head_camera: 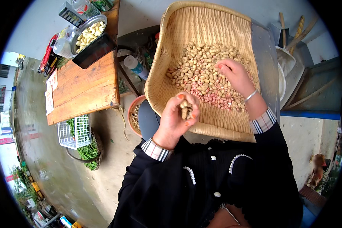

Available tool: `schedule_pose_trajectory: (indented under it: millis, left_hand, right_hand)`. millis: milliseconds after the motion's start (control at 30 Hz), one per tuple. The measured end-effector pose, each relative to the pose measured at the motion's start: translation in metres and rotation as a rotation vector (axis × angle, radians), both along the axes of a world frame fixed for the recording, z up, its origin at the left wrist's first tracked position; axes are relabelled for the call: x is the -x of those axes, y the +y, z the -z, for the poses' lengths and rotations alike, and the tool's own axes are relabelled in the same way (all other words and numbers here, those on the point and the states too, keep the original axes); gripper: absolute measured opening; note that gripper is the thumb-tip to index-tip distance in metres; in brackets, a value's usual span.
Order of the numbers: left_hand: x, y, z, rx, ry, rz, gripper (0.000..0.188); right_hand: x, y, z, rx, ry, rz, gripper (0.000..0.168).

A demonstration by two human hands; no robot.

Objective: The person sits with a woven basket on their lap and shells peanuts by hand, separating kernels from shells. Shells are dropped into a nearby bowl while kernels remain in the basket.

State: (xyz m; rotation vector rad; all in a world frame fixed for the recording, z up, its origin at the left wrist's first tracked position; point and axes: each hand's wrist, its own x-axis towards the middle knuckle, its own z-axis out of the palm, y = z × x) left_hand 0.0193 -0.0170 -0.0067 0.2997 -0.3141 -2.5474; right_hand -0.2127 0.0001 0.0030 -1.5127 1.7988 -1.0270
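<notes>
A woven wicker winnowing basket [211, 14] stands before me, with a heap of unshelled peanuts [213, 54] in it. Pink shelled peanut kernels [216, 99] lie at the heap's near side. My left hand [178, 114], palm up over the basket's near left rim, has its fingers curled round several peanuts in their shells [185, 109]. Above the right part of the heap is my right hand [234, 74], thumb and fingertips together at the peanuts. Whether something small is pinched between those fingertips cannot be told.
At left, a wooden table [88, 88] bears a dark phone [94, 51] and a metal bowl of pale pieces [74, 42]. A pink basin of shells [131, 114] stands beside the winnowing basket. Below the table are a white plastic basket [74, 136] and green beans or peppers [89, 152].
</notes>
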Motion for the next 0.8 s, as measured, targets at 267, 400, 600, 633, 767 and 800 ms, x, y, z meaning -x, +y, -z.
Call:
schedule_pose_trajectory:
  millis: [267,400,600,633,767,800]
  left_hand:
    - [-0.053,-0.02,-0.001,0.101,-0.025,-0.17,0.036]
    - [-0.071,-0.026,-0.001,0.1,-0.075,-0.208,0.036]
    - [-0.077,-0.035,0.001,0.097,-0.047,-0.223,0.034]
    - [-0.076,-0.035,0.001,0.095,-0.027,-0.222,0.033]
    - [-0.074,-0.032,-0.004,0.119,-0.063,-0.267,0.029]
    - [-0.075,-0.031,-0.008,0.14,-0.106,-0.294,0.028]
  right_hand:
    - [0.004,-0.134,0.082,-0.153,0.652,-0.227,0.016]
    - [-0.009,-0.159,0.111,-0.248,1.092,-0.324,0.014]
    - [-0.016,-0.157,0.105,-0.297,1.091,-0.28,0.012]
    - [-0.017,-0.154,0.102,-0.286,1.056,-0.274,0.011]
    - [-0.016,-0.155,0.103,-0.295,0.962,-0.215,0.013]
    - [-0.015,-0.154,0.098,-0.334,0.845,-0.167,0.015]
